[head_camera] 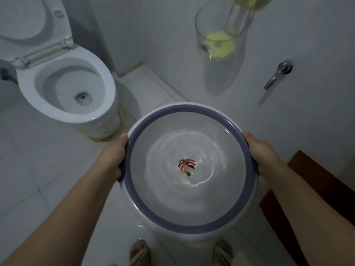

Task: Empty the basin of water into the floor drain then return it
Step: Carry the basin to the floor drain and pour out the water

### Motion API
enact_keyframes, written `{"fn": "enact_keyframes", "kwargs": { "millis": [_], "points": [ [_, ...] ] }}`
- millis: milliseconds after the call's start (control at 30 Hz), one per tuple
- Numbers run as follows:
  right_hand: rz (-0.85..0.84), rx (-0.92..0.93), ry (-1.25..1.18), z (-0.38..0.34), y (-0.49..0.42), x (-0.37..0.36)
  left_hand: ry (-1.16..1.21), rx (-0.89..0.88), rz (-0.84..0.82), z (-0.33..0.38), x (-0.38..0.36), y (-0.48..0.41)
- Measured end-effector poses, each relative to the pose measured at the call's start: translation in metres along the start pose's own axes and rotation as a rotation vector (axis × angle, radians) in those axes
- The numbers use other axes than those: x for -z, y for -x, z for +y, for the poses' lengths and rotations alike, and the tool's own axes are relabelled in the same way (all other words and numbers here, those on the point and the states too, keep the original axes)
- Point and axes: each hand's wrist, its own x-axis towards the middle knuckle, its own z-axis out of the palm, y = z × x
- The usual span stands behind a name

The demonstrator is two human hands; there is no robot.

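Observation:
I hold a round white basin (153,214) with a purple rim in front of me, above the tiled floor. Water ripples inside it over a red leaf print at the bottom. My left hand (113,156) grips the rim on the left side. My right hand (259,148) grips the rim on the right side. The basin is held level. No floor drain shows in the view.
A white toilet (65,89) with its lid up stands at the left. A clear container with a yellow-green brush (219,43) hangs on the white wall. A metal tap (276,75) sticks out at the right. A dark wooden edge (307,185) is at the lower right. My sandalled feet (140,252) are below the basin.

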Motion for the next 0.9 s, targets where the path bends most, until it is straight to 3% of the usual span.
{"fn": "enact_keyframes", "kwargs": {
  "millis": [467, 900],
  "points": [
    [0.024, 0.147, 0.150, 0.118, -0.222, -0.112, -0.126, -0.065, 0.048, -0.148, -0.086, -0.211],
    [0.136, 0.121, 0.252, 0.198, -0.328, -0.161, -0.310, -0.141, 0.070, -0.227, -0.138, -0.305]
  ]
}}
